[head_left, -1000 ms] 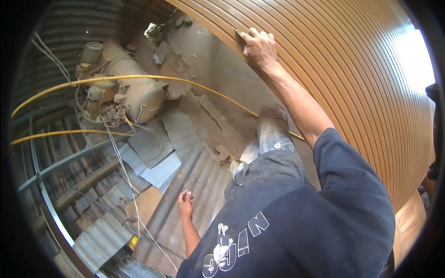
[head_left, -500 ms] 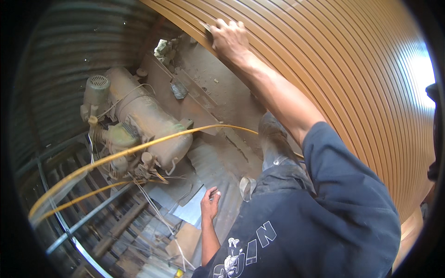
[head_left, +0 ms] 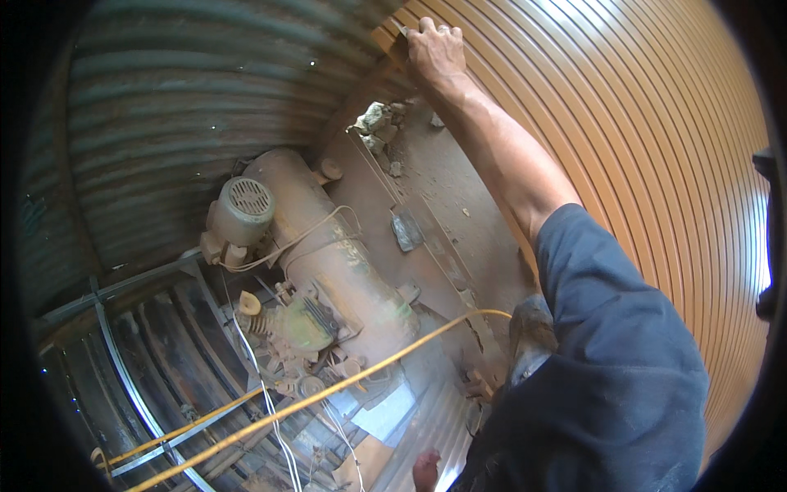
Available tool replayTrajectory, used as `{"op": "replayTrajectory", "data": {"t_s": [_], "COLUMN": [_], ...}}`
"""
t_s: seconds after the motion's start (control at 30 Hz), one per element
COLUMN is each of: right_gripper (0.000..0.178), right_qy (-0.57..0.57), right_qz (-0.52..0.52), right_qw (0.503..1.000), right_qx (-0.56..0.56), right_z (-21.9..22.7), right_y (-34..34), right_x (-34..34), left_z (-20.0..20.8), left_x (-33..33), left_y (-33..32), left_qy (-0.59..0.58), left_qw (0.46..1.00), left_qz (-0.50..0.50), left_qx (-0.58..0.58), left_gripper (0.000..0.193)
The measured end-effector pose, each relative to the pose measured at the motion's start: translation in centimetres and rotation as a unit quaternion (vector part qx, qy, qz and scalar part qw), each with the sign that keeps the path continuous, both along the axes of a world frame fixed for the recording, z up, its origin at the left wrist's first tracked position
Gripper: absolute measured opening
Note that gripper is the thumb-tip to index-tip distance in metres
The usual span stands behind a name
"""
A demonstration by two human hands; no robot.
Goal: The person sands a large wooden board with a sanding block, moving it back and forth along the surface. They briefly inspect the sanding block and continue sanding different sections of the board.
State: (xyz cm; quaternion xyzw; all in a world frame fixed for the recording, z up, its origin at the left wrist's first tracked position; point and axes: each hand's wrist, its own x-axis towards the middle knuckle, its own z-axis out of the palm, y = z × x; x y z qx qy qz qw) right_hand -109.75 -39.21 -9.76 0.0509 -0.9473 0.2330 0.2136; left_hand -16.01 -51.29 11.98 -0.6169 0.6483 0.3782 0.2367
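Two hands: right high, left low.

The right hand is held high with its fingers curled, the wrist and bare forearm being stretched out below and rightward of those fingertips, while the left hand, only partly shown, is held far beneath them.

Workshop; dusty compressor; corrugated wall
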Motion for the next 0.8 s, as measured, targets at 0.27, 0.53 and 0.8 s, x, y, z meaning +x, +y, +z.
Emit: {"op": "replayTrajectory", "data": {"t_s": [0.27,0.53,0.8], "right_gripper": [0.043,0.023,0.037], "right_qy": [0.020,-0.009,-0.095], "right_qz": [0.008,0.037,0.033], "right_qw": [1.000,0.998,0.995], "right_qx": [-0.012,0.043,0.029], "right_z": [-1.3,-1.8,1.9], "right_y": [-2.9,0.6,12.7], "right_x": [-10.1,-1.5,25.1], "left_z": [-3.8,-6.1,-9.7], "left_x": [0.8,2.6,9.1], "left_y": [6.6,6.3,0.2], "left_qy": [-0.020,0.023,0.064], "left_qw": [0.992,0.991,0.993], "left_qz": [0.102,0.103,0.061], "left_qx": [0.065,0.080,0.080], "left_gripper": [0.021,0.022,0.023]}}
